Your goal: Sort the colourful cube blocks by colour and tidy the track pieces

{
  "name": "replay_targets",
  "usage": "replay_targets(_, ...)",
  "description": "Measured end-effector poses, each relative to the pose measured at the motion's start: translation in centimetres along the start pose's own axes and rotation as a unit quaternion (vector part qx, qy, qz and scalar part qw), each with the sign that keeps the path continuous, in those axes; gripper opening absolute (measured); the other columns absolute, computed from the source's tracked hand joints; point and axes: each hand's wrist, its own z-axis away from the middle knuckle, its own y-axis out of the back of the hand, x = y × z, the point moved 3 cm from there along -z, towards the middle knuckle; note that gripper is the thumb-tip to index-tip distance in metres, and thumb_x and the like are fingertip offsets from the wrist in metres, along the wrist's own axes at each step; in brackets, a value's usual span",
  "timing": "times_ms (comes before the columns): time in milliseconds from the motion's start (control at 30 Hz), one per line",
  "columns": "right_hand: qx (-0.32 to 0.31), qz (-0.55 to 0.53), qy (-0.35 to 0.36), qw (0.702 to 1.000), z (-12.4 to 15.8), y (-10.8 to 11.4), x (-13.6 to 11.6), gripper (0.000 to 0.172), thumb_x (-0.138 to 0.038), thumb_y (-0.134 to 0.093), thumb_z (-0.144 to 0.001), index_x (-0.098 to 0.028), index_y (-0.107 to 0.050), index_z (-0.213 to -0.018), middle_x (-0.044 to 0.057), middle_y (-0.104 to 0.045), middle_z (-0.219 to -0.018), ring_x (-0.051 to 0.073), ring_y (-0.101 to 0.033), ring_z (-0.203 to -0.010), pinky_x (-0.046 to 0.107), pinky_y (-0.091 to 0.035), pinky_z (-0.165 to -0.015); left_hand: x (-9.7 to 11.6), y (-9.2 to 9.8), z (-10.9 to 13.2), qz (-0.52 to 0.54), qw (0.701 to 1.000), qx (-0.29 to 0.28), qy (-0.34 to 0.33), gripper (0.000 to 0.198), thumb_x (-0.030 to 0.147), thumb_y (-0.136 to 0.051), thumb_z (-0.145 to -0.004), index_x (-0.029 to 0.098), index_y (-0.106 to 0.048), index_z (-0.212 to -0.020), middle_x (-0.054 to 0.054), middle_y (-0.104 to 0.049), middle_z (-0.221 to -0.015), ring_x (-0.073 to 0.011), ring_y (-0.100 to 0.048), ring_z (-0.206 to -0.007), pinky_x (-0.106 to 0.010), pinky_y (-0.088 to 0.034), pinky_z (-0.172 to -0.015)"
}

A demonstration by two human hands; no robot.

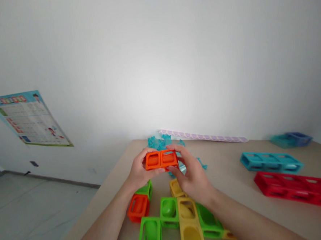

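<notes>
Two orange hollow cube blocks (153, 161) are held side by side above the table, joined or touching face to face. My left hand (140, 169) grips the left one, thumb below and fingers on top. The right one is pinched by my right hand (189, 169). Below my hands lie green blocks (169, 210), yellow blocks (188, 209) and another orange block (138, 207). My right forearm partly covers a green block (208, 220) and a yellow piece beside it.
Behind my hands are translucent teal pieces (159, 142). A patterned purple strip (205, 135) lies along the wall. To the right sit a teal row of blocks (272, 162), a red row (298, 189) and a blurred blue block (299, 139). A poster (30, 119) hangs at left.
</notes>
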Motion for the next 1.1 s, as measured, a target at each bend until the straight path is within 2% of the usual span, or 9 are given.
replay_targets(100, -0.004, 0.148, 0.06, 0.987, -0.1, 0.7, -3.6, 0.039, -0.008, -0.048, -0.085, -0.018, -0.048, -0.122, 0.013, -0.052, -0.125, 0.027, -0.046, -0.115, 0.047, -0.037, -0.099, 0.1, 0.0, -0.3, 0.009, 0.998, 0.059, 0.011, 0.038, 0.028, -0.078, -0.062, 0.018, -0.056, -0.09, 0.003, -0.061, -0.075, -0.0128, -0.057, -0.067, -0.022, -0.046, -0.062)
replay_targets(233, -0.235, 0.166, 0.12, 0.95, 1.5, -1.7, -7.6, 0.012, -0.018, -0.05, -0.089, -0.018, -0.058, -0.098, 0.006, -0.061, -0.102, 0.023, -0.052, -0.1, 0.038, -0.042, -0.092, -0.3, -0.2, -0.6, 0.001, 0.995, 0.076, 0.071, 0.034, 0.032, -0.075, -0.067, 0.017, -0.053, -0.088, 0.004, -0.059, -0.069, -0.0116, -0.055, -0.057, -0.022, -0.046, -0.054)
replay_targets(267, -0.278, 0.167, 0.143, 0.935, 2.2, -2.6, -8.0, 0.014, -0.028, -0.054, -0.089, -0.018, -0.058, -0.098, 0.006, -0.061, -0.1, 0.023, -0.052, -0.099, 0.037, -0.043, -0.091, -0.4, -0.3, -0.6, -0.003, 0.994, 0.063, 0.088, 0.033, 0.032, -0.074, -0.068, 0.017, -0.053, -0.089, 0.004, -0.059, -0.068, -0.0111, -0.054, -0.055, -0.022, -0.045, -0.052)
replay_targets(333, -0.326, 0.181, 0.199, 0.906, 3.6, -4.6, -8.1, 0.041, -0.047, -0.058, -0.086, -0.015, -0.055, -0.111, 0.009, -0.061, -0.107, 0.026, -0.052, -0.1, 0.039, -0.046, -0.088, -0.7, -0.5, -0.5, -0.005, 0.994, 0.026, 0.11, 0.033, 0.034, -0.071, -0.071, 0.018, -0.051, -0.091, 0.004, -0.059, -0.07, -0.0103, -0.052, -0.053, -0.022, -0.045, -0.05)
replay_targets(400, -0.337, 0.225, 0.195, 0.893, 4.8, -6.1, -7.2, 0.053, -0.054, -0.059, -0.083, -0.012, -0.054, -0.115, 0.012, -0.059, -0.109, 0.029, -0.052, -0.099, 0.043, -0.047, -0.084, -0.9, -0.6, -0.3, -0.018, 0.994, -0.016, 0.108, 0.033, 0.034, -0.071, -0.072, 0.018, -0.051, -0.092, 0.004, -0.058, -0.071, -0.0101, -0.051, -0.054, -0.022, -0.044, -0.051)
replay_targets(467, -0.345, 0.285, 0.137, 0.884, 5.4, -6.8, -6.0, 0.055, -0.055, -0.065, -0.076, -0.012, -0.056, -0.109, 0.014, -0.059, -0.102, 0.032, -0.054, -0.094, 0.048, -0.048, -0.079, -1.1, -0.8, -0.1, -0.061, 0.993, -0.052, 0.088, 0.034, 0.032, -0.073, -0.069, 0.019, -0.052, -0.093, 0.004, -0.057, -0.072, -0.0106, -0.051, -0.059, -0.022, -0.044, -0.056)
replay_targets(567, -0.367, 0.332, 0.079, 0.866, 5.7, -6.8, -4.9, 0.049, -0.049, -0.072, -0.07, -0.012, -0.059, -0.1, 0.014, -0.06, -0.091, 0.033, -0.055, -0.087, 0.049, -0.049, -0.074, -1.1, -1.1, 0.0, -0.138, 0.984, -0.094, 0.054, 0.036, 0.031, -0.077, -0.065, 0.019, -0.055, -0.092, 0.004, -0.058, -0.076, -0.0117, -0.051, -0.066, -0.022, -0.043, -0.062)
replay_targets(800, -0.436, 0.323, 0.083, 0.836, 4.9, -5.7, -5.3, 0.031, -0.028, -0.069, -0.071, -0.009, -0.063, -0.095, 0.013, -0.06, -0.089, 0.03, -0.056, -0.087, 0.042, -0.05, -0.073, -1.1, -0.9, 0.0, -0.187, 0.973, -0.121, 0.052, 0.036, 0.034, -0.076, -0.065, 0.02, -0.056, -0.092, 0.003, -0.058, -0.078, -0.0132, -0.051, -0.069, -0.023, -0.042, -0.065)
replay_targets(1100, -0.454, 0.229, -0.016, 0.861, 4.6, -4.7, -4.9, 0.043, -0.01, -0.061, -0.067, -0.021, -0.059, -0.109, 0.011, -0.054, -0.109, 0.028, -0.056, -0.1, 0.04, -0.047, -0.085, -0.8, -0.7, 0.0, -0.176, 0.975, -0.125, 0.056, 0.035, 0.032, -0.076, -0.065, 0.02, -0.056, -0.09, 0.004, -0.058, -0.077, -0.0123, -0.05, -0.067, -0.023, -0.042, -0.064)
